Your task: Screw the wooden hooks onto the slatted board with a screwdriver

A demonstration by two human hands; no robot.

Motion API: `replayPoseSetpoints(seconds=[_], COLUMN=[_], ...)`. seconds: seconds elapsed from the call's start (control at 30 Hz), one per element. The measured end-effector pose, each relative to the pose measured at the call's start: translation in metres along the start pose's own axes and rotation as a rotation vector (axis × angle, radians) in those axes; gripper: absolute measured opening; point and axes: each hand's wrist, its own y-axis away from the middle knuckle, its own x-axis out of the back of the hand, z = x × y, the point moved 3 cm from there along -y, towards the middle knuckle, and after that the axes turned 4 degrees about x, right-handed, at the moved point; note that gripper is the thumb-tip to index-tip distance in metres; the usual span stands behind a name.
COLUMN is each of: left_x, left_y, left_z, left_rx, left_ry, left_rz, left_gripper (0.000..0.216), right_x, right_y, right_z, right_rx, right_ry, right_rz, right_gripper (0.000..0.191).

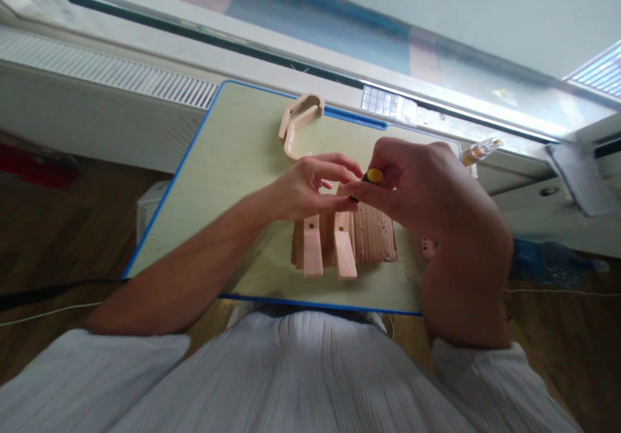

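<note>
My right hand (407, 177) is closed around a screwdriver (373, 176) with a yellow and black handle, above the middle of the table. My left hand (315, 184) meets it from the left, thumb and fingers pinched close to the tool's black lower part; what they hold is hidden. Below the hands, two pale wooden pieces with holes, a left one (313, 248) and a right one (344, 248), lie side by side across a brown corrugated cardboard piece (376, 232). Small dark specks or holes dot the cardboard's right side.
Two curved wooden pieces (301, 119) lie at the table's back. The pale table (194, 206) has a blue rim and a blue slot (356, 118). Beyond it are a windowsill and radiator (121, 77). A clear bottle-like object (480, 151) stands at the back right corner.
</note>
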Motion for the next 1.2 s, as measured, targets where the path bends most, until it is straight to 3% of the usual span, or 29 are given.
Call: replayPoseSetpoints(seconds=[0.23, 0.43, 0.6, 0.77, 0.93, 1.07, 1.13, 1.2], left_x=[0.002, 0.001, -0.001, 0.000, 0.002, 0.001, 0.000, 0.000], left_y=[0.000, 0.002, 0.001, -0.001, 0.000, 0.001, 0.002, 0.001], left_z=[0.003, 0.000, -0.001, -0.001, -0.003, -0.004, -0.003, -0.003], left_rx=[-0.079, -0.010, -0.042, -0.127, -0.153, -0.128, -0.131, -0.146], left_ry=[-0.032, -0.064, -0.079, -0.152, -0.139, -0.145, -0.160, -0.162], left_rz=[-0.072, -0.067, -0.009, -0.046, -0.052, -0.054, -0.052, -0.042], left_gripper=[0.029, 0.036, 0.030, 0.026, 0.028, 0.029, 0.033, 0.038], right_x=[0.006, 0.006, 0.006, 0.006, 0.010, 0.012, 0.010, 0.008], right_y=[0.008, 0.009, 0.008, 0.009, 0.016, 0.017, 0.015, 0.010], right_z=[-0.005, -0.003, 0.002, 0.005, 0.003, -0.001, -0.001, -0.001], right_rx=[0.186, 0.020, -0.088, -0.076, 0.115, 0.065, 0.004, -0.052], right_ry=[-0.123, 0.061, 0.173, 0.138, -0.047, 0.041, 0.113, 0.165], right_rz=[-0.018, -0.020, -0.033, -0.027, -0.072, -0.060, -0.056, -0.032], right_gripper=[0.024, 0.014, 0.039, 0.039, 0.026, 0.013, 0.019, 0.038])
